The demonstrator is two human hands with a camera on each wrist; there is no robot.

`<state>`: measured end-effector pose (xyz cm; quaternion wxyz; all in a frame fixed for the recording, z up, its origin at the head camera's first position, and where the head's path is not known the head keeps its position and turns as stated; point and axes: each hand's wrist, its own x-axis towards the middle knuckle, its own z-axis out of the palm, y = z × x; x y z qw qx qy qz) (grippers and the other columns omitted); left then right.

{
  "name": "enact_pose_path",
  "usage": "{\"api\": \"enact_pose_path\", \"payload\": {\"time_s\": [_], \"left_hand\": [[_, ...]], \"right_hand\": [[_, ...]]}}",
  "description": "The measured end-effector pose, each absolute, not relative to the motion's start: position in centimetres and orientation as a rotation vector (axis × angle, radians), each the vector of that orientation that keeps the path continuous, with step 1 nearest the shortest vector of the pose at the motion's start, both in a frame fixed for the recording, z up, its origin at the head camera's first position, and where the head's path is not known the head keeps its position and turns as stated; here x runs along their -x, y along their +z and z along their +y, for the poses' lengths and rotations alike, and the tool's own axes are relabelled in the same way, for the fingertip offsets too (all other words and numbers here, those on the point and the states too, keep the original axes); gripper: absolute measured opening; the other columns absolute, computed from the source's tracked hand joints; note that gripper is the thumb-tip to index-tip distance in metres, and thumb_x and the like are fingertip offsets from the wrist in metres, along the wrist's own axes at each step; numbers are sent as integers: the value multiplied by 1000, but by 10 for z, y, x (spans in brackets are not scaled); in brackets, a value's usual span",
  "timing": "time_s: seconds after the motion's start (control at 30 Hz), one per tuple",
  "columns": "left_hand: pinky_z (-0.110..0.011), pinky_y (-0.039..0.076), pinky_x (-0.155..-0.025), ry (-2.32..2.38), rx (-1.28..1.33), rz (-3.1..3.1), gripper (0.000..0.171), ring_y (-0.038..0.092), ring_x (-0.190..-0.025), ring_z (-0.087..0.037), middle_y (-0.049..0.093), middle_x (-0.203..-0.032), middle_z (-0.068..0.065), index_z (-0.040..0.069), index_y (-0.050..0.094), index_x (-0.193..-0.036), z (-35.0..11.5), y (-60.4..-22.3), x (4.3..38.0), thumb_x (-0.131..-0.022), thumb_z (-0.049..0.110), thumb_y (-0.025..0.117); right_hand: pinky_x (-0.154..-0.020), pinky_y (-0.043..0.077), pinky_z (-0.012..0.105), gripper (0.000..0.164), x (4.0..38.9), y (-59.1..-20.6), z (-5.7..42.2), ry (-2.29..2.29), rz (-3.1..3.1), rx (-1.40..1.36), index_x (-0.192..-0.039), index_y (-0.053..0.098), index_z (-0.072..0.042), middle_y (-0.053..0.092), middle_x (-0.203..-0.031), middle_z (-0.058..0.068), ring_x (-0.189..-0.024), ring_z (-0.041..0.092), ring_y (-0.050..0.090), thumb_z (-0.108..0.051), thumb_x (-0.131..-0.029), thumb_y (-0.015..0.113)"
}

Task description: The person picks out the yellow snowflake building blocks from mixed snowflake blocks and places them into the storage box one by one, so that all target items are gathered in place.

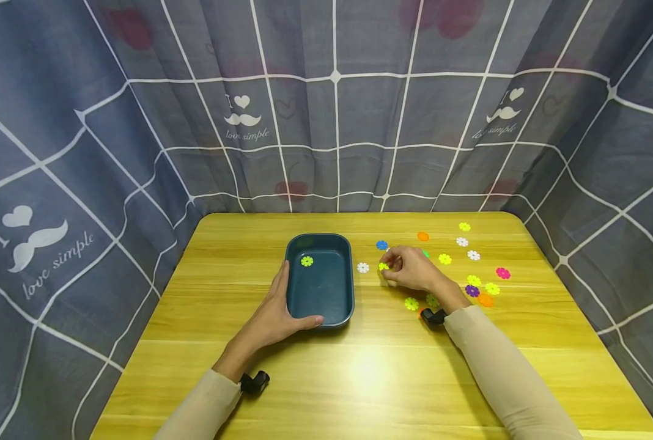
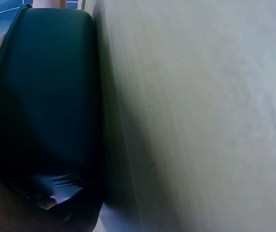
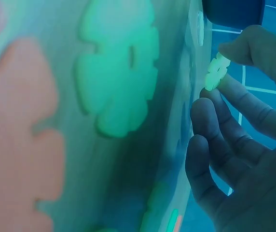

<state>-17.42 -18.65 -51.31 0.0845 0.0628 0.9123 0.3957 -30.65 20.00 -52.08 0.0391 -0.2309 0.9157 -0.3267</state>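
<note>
A dark blue-green rectangular tray (image 1: pixel 321 299) lies on the table with one yellow-green flower-shaped disc (image 1: pixel 307 261) inside. My left hand (image 1: pixel 268 315) spreads around its near left corner, fingers straight along the left side and thumb over the near rim. In the left wrist view the tray's outer wall (image 2: pixel 48 92) fills the left part. Right of the tray, my right hand (image 1: pixel 411 269) pinches a yellow-green notched flower disc (image 3: pixel 217 71) between thumb and index finger, just above the table. The other fingers of that hand are loosely bent.
Several flower discs in many colours are scattered over the table's right side, among them a white disc (image 1: pixel 362 267), a blue disc (image 1: pixel 381 245) and a pink disc (image 1: pixel 503 273). A grey-blue checked curtain (image 1: pixel 304 122) surrounds the wooden table (image 1: pixel 238 244) at the back and sides.
</note>
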Motion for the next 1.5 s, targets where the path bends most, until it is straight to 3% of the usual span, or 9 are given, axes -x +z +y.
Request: {"api": "enact_pose_path", "payload": {"time_s": [0.47,0.7,1.0,1.5], "left_hand": [[-78,37,-137,1218,-164,2706,160,24,-181,-49,-3,-199,-9,33,-15,-188,-184,-514,176,-83,72,99],[-75,39,-137,1257,-152,2691,157,33,-178,-49,2,-199,-12,29,-12,-188,-182,-513,176,-84,63,101],[-77,38,-137,1217,-140,2698,156,30,-179,-50,1,-199,-12,30,-12,-188,-181,-511,175,-85,64,100],[-77,38,-136,1186,-136,2708,158,30,-179,-50,2,-199,-12,32,-13,-188,-183,-512,176,-83,74,98]], "right_hand": [[-84,64,35,21,304,-516,196,-1040,2794,741,-120,85,-11,86,-107,5,-85,10,74,-21,-101,88],[-86,65,36,23,304,-514,193,-1044,2800,758,-120,86,-11,86,-110,5,-87,11,75,-21,-100,90],[-88,69,41,24,302,-506,187,-1023,2800,764,-124,85,-12,87,-117,6,-91,14,78,-22,-102,88],[-84,63,36,22,301,-497,175,-1039,2810,812,-121,85,-13,86,-114,5,-86,12,73,-21,-101,90]]}}
